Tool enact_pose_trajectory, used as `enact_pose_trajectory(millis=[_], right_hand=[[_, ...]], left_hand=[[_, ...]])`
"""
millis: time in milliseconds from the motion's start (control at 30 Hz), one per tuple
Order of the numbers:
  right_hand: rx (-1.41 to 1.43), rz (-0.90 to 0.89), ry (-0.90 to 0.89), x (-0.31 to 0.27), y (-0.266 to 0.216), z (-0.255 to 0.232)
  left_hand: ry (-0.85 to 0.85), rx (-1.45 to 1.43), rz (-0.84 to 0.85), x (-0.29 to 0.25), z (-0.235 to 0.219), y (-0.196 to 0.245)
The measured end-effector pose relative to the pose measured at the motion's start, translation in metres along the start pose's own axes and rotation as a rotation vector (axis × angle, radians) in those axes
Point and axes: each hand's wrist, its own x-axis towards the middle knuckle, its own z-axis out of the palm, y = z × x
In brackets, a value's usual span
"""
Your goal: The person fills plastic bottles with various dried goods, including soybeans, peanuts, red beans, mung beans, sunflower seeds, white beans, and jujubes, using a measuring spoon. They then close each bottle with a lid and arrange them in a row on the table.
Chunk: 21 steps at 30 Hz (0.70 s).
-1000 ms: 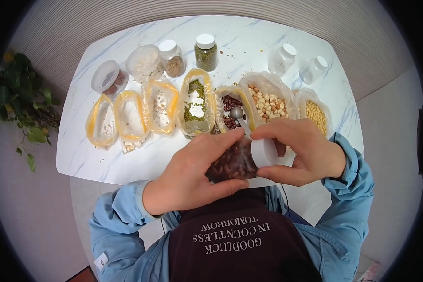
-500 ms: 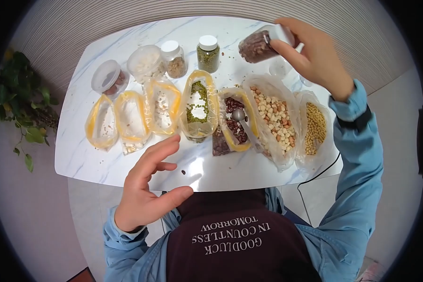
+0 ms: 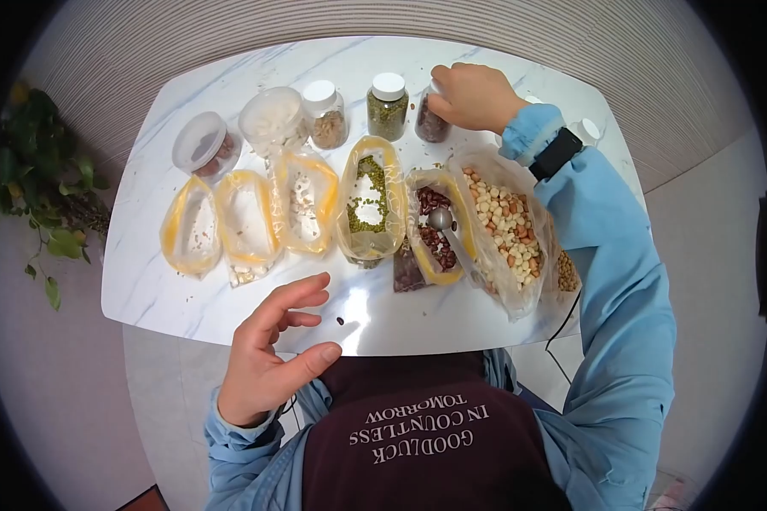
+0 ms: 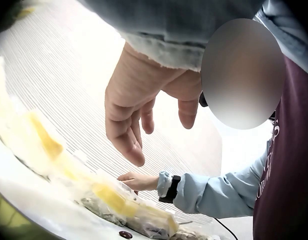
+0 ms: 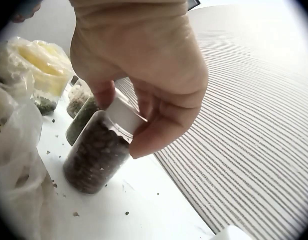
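Note:
At the back of the table my right hand (image 3: 477,95) grips the white lid (image 5: 125,117) of a clear jar of dark red beans (image 5: 94,155), fingers and thumb round its sides. That jar stands beside a white-lidded jar of green beans (image 3: 388,111). My left hand (image 3: 277,349) hovers over the table's front edge, its fingers apart and holding nothing. One loose dark bean (image 3: 340,321) lies near its fingertips. An opened bag of red beans (image 3: 439,247) holds a metal measuring spoon (image 3: 440,219).
Several yellow-edged bags (image 3: 189,226) line the table's middle. A bag of pale and brown nuts (image 3: 503,226) sits right of the red beans. Behind stand a jar with brown contents (image 3: 325,119) and two round tubs (image 3: 200,146). Another white-lidded jar (image 3: 585,132) is partly behind the right sleeve.
The bean jar has gone from both hands near the body to the back of the table in my right hand, which has lowered it beside the green-bean jar. My left hand has let go.

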Motion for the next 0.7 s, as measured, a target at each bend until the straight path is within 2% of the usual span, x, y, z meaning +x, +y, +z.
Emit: enact_pose_trajectory(millis=[100, 167, 300, 500, 633, 667, 700], right_hand=[[0.065, 0.049, -0.008, 0.001, 0.005, 0.001], [0.097, 0.054, 0.061, -0.004, 0.014, -0.008], [0.054, 0.077, 0.117, -0.019, 0.055, -0.027], [-0.055, 0.249, -0.026, -0.049, 0.091, -0.035], [-0.048, 0.282, -0.272, -0.062, 0.084, -0.030], [-0.030, 0.274, -0.155, -0.069, 0.085, -0.021], [-0.034, 0.259, -0.158, -0.071, 0.087, -0.018]], left_hand=[[-0.015, -0.014, -0.007, 0.001, 0.002, -0.001], [-0.018, -0.006, -0.026, 0.002, 0.003, 0.000], [-0.025, 0.001, -0.015, 0.002, 0.002, -0.004], [-0.054, -0.033, -0.035, 0.003, 0.007, -0.003], [-0.074, -0.026, -0.031, 0.002, 0.009, -0.004], [-0.074, -0.020, -0.028, 0.002, 0.010, -0.004], [-0.075, -0.013, -0.027, 0.001, 0.010, -0.004]])
